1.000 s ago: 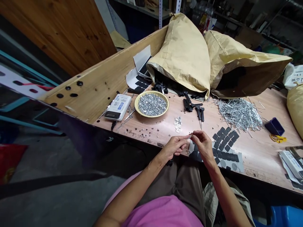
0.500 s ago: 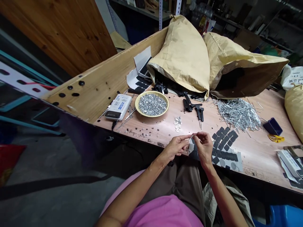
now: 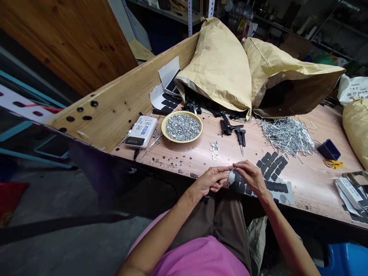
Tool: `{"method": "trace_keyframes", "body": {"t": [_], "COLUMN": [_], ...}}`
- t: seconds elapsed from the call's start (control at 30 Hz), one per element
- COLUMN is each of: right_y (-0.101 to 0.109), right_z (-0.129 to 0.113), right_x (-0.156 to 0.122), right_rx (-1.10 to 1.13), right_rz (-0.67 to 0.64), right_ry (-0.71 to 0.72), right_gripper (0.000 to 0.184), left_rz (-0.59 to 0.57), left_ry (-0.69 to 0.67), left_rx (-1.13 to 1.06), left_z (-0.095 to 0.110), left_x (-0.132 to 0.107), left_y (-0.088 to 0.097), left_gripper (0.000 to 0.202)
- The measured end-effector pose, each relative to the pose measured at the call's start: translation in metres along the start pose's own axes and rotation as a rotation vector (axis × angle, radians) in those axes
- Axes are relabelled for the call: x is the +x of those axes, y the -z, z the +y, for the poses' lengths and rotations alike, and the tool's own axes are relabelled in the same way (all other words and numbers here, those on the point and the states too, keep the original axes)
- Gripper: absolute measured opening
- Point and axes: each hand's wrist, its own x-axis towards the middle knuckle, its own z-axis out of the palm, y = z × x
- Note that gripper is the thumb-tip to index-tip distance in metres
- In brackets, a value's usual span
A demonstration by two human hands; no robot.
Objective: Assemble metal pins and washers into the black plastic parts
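Observation:
My left hand (image 3: 212, 179) and my right hand (image 3: 250, 173) meet at the near edge of the wooden table (image 3: 201, 151). Both pinch a thin metal pin (image 3: 232, 169) between their fingertips. Just under and right of my hands lies a sheet of black pads (image 3: 271, 177). A small heap of washers (image 3: 214, 150) lies on the table beyond my hands. Farther back stands a yellow bowl (image 3: 182, 127) full of small metal washers.
A pile of metal pins (image 3: 287, 135) lies at the right, black plastic parts (image 3: 233, 129) in the middle. Two big paper sacks (image 3: 230, 65) fill the back. A white device (image 3: 142, 131) lies left of the bowl, a blue tray (image 3: 329, 149) far right.
My hands have sunk a little toward the table edge and the pad sheet, still pinching the pin together. The view has shifted slightly.

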Motion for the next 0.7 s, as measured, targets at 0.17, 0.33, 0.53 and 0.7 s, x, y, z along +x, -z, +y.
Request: {"method": "trace_keyframes", "body": {"t": [0.17,0.33,0.53,0.7], "right_y": [0.015,0.024,0.026,0.027], "right_z": [-0.011,-0.019,-0.021,-0.022], "right_x": [0.004,0.004,0.002,-0.001], "right_rx": [-0.099,-0.256,-0.363,-0.432], "right_rz": [-0.151,-0.225,-0.272,-0.277], "right_ry": [0.073,0.192,0.254,0.35], "right_gripper": [0.023,0.031,0.034,0.031], "left_rz": [-0.063,-0.076,0.049,0.035], "left_ry": [0.037,-0.04,-0.295,-0.384], "left_rx": [0.022,0.153,0.412,0.491], "left_z": [-0.002,-0.002,-0.007,-0.009], "left_x": [-0.001,-0.002,-0.003,0.0], "left_y": [0.002,0.001,-0.004,-0.001], "left_gripper": [0.056,0.053,0.049,0.045]}}
